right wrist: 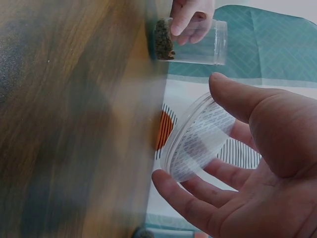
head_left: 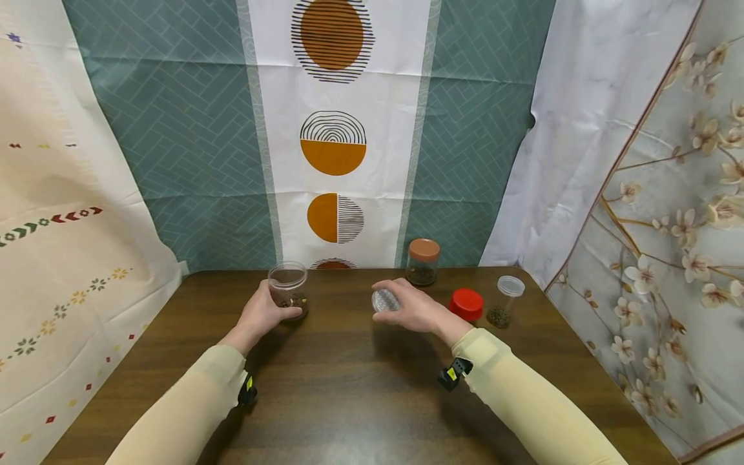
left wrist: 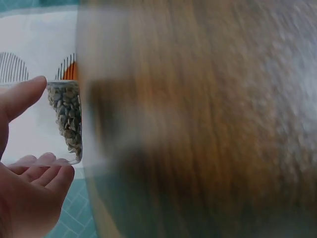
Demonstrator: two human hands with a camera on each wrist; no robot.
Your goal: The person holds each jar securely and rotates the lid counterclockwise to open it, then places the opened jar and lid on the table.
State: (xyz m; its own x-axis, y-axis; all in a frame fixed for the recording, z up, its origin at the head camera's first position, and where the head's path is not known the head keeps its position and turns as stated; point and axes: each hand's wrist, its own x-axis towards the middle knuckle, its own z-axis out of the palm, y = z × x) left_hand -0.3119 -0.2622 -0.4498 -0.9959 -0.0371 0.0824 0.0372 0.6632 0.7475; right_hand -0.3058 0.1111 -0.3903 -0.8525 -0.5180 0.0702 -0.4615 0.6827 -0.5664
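My left hand [head_left: 283,311] grips an open clear jar [head_left: 287,284] that stands on the brown wooden table [head_left: 349,387], with dark seeds at its bottom. In the left wrist view the seeds [left wrist: 67,119] show between my thumb [left wrist: 22,96] and fingers. My right hand [head_left: 401,305] hovers over the middle of the table and holds a clear round lid [head_left: 384,301] between thumb and fingers. The right wrist view shows that lid [right wrist: 198,139] tilted on edge in my hand, and the jar [right wrist: 193,39] in the left hand's fingers beyond it.
A jar with a brown lid [head_left: 422,261] stands at the table's back edge. A red lid [head_left: 466,304] lies to the right of my right hand, beside a small clear capped jar [head_left: 506,301] with seeds. Patterned cloths hang behind and on both sides.
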